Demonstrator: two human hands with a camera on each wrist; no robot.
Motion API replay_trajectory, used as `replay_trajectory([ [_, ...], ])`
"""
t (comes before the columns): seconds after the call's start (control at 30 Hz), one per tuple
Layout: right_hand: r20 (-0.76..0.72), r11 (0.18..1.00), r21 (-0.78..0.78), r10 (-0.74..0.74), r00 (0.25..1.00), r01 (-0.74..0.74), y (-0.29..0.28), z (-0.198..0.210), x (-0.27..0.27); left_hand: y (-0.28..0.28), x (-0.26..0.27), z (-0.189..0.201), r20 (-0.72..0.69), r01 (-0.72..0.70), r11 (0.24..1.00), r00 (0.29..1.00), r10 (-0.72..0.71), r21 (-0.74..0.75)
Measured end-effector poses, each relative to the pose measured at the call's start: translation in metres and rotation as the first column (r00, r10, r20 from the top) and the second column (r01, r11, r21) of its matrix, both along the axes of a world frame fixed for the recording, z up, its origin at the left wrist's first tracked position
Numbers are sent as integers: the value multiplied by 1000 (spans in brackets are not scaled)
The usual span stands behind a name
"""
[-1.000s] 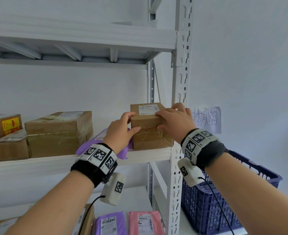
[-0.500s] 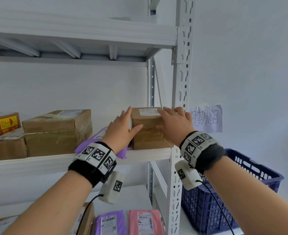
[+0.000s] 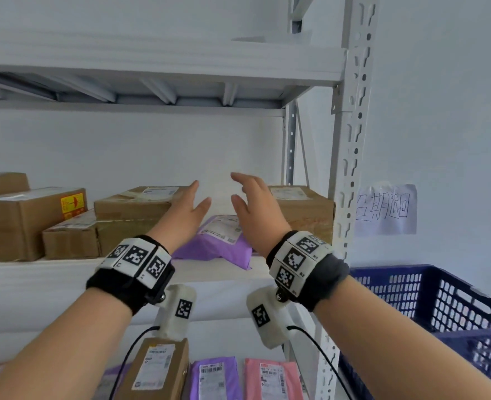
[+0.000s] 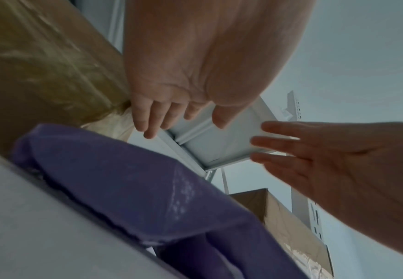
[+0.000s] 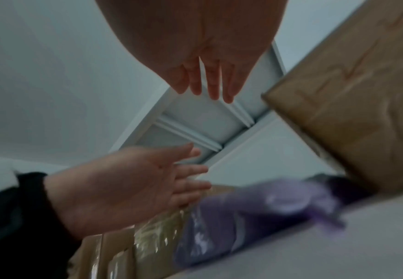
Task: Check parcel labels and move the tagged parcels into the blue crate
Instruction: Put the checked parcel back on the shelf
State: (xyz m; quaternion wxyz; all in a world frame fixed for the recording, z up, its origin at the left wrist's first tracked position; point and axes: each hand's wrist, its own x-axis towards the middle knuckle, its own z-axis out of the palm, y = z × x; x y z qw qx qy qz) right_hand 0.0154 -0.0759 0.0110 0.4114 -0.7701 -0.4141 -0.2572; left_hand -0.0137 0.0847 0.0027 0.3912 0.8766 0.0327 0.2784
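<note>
Brown cardboard parcel (image 3: 302, 210) at the white metal shelf's (image 3: 65, 272) right edge; left hand (image 3: 185, 213) and right hand (image 3: 254, 210), fingers released, flank the purple plastic mailer (image 3: 218, 241).

Head view light: bright and soft, with a pale blue tint; no hard shadows on the wall.
Under the top shelf (image 3: 157, 95): a bit darker, in shade.
Head view sharpness: mostly clear; the far box labels are too small to read.
Head view edges: the shelf post (image 3: 351, 157) on the right bends and leans, because the lens is very wide.
Left wrist view: dim and grey; the purple bag (image 4: 133, 188) looks dark and soft.
Shine: tape on the brown box (image 4: 52, 62) has pale glare streaks.
Right wrist view: dim and the blurriest; the left hand (image 5: 124, 185) and the purple bag (image 5: 255, 211) are smeared.
Near parts: the palm at the top of each wrist view is huge and out of focus.
</note>
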Motion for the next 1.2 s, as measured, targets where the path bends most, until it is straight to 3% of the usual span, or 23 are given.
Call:
replay_trajectory([
  [0.2,-289,971,-239,-77,954,6,35,-28,13,-5,4,-14,-175,-25,987,983,53,157],
  [0.4,-274,913,-371,-282,920,170,47,-58,30,-8,2,-24,-253,-39,950,960,122,308],
  [0.6,-312,901,-388,-325,893,192,51,-61,32,-11,1,-33,-274,-39,931,950,147,363],
  [0.7,-332,877,-459,-320,887,145,49,-60,29,-15,-5,-37,-245,-67,924,955,168,377],
  [0.93,-229,855,-491,-312,922,167,42,-71,24,-10,-11,-41,-154,-125,926,970,190,356],
  [1.2,-229,905,-409,-226,947,117,36,-82,13,-11,-23,-44,166,-139,990,977,133,21],
])
